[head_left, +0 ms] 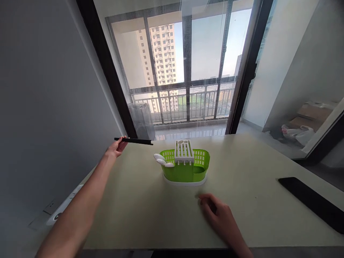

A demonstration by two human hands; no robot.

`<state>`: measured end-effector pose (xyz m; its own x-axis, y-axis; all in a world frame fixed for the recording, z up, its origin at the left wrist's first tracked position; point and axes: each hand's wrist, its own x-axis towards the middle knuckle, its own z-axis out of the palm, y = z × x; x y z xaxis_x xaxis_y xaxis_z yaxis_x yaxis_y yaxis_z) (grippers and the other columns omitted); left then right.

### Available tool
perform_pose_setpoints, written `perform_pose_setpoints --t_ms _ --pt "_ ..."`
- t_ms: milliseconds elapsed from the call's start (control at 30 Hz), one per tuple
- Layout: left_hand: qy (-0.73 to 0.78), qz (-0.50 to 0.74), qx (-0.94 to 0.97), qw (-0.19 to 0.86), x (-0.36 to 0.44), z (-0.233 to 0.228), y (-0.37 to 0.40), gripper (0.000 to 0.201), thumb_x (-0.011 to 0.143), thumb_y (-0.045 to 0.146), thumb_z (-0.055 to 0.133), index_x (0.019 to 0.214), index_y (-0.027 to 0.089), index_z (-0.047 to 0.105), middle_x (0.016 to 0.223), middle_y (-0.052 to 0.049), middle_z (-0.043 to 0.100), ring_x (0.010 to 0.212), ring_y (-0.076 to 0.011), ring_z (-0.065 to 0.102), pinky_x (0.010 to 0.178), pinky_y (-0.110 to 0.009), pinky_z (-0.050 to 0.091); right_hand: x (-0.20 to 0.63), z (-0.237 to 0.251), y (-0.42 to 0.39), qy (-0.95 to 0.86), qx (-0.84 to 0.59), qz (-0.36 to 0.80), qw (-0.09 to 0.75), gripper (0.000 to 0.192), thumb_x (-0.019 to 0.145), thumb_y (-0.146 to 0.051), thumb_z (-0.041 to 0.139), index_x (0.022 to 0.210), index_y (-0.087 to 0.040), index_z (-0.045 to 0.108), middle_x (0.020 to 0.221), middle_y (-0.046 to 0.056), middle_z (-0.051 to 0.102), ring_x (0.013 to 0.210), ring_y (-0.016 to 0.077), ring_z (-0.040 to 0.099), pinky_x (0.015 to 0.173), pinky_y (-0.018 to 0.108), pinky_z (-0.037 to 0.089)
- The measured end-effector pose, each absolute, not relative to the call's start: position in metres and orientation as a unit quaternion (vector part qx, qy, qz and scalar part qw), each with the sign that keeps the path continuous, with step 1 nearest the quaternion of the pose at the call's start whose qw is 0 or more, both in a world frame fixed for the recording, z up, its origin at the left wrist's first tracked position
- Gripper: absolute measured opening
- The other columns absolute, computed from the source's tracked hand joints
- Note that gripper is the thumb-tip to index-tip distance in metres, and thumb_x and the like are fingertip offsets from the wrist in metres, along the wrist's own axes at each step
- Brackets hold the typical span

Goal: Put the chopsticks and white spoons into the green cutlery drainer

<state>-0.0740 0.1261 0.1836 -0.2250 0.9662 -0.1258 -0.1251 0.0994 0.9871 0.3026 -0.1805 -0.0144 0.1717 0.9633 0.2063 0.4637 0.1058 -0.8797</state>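
My left hand (117, 146) is stretched out to the far left of the table, closed around a bundle of black chopsticks (138, 141) held almost level. Their uneven ends point right, toward a green utensil basket (180, 172) with a white base and a white slotted rack (184, 151) across its top. White spoons (160, 158) lean out over the basket's left side. In front of the basket, low over the table, my right hand (216, 209) has its fingers curled in, with nothing seen in them.
On the pale table (129, 215), a long black flat object (311, 202) lies at the right edge. A white power strip (64, 206) is by the left edge. Behind the table is a glass door with a dark frame (242, 79); boxes and bags (303, 130) are at the right.
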Motion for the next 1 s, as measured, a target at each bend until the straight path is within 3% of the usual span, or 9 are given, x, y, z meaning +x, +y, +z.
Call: perform_pose_setpoints --t_ms 100,167,267,400,600,1000 --pt "0.598 0.485 0.397 0.499 -0.105 0.179 0.114 0.036 0.100 0.037 0.064 0.130 0.018 0.062 0.131 -0.011 0.064 0.110 -0.0244 0.067 0.093 -0.046 0.059 0.302 -0.015 -0.180 -0.582 -0.608 0.270 0.467 0.032 0.097 -0.044 0.049 0.100 -0.024 0.073 0.089 0.003 0.078 0.077 0.0210 0.071 0.072 0.029 0.051" --pt "0.624 0.416 0.416 0.514 -0.121 0.174 0.104 0.026 0.095 0.033 0.072 0.114 0.015 0.070 0.119 -0.010 0.072 0.101 -0.0210 0.071 0.090 -0.036 0.061 0.302 -0.016 -0.180 -0.583 -0.608 0.269 0.467 0.032 0.098 -0.045 0.049 0.100 -0.024 0.073 0.087 0.003 0.077 0.075 0.0208 0.070 0.070 0.028 0.051" --pt "0.653 0.292 0.445 0.539 -0.133 0.168 0.089 0.025 0.071 0.028 0.092 0.086 0.015 0.076 0.100 -0.009 0.080 0.089 -0.0220 0.077 0.084 -0.026 0.063 0.302 -0.016 -0.180 -0.585 -0.607 0.269 0.466 0.031 0.098 -0.046 0.050 0.101 -0.024 0.072 0.084 0.002 0.075 0.073 0.0206 0.069 0.070 0.028 0.050" --pt "0.668 0.149 0.483 0.547 -0.133 0.167 0.073 0.048 0.044 0.034 0.102 0.081 0.015 0.079 0.102 -0.015 0.082 0.090 -0.0307 0.079 0.078 -0.030 0.065 0.303 -0.015 -0.181 -0.583 -0.609 0.282 0.458 0.031 0.098 -0.047 0.049 0.102 -0.024 0.071 0.086 0.002 0.075 0.075 0.0204 0.069 0.071 0.028 0.049" --pt "0.671 0.046 0.528 0.518 -0.123 0.162 0.064 0.050 0.041 0.041 0.101 0.076 0.014 0.079 0.101 -0.019 0.081 0.083 -0.0303 0.080 0.069 -0.028 0.063 0.304 -0.015 -0.182 -0.580 -0.616 0.282 0.451 0.035 0.098 -0.049 0.048 0.104 -0.023 0.071 0.084 0.002 0.074 0.073 0.0205 0.066 0.070 0.029 0.049" --pt "0.682 -0.007 0.563 0.467 -0.111 0.143 0.070 0.045 0.040 0.035 0.100 0.070 0.013 0.074 0.091 -0.021 0.081 0.070 -0.0286 0.078 0.063 -0.030 0.062 0.304 -0.010 -0.184 -0.586 -0.618 0.260 0.454 0.035 0.098 -0.046 0.048 0.105 -0.023 0.073 0.082 0.002 0.075 0.070 0.0193 0.067 0.067 0.029 0.050"
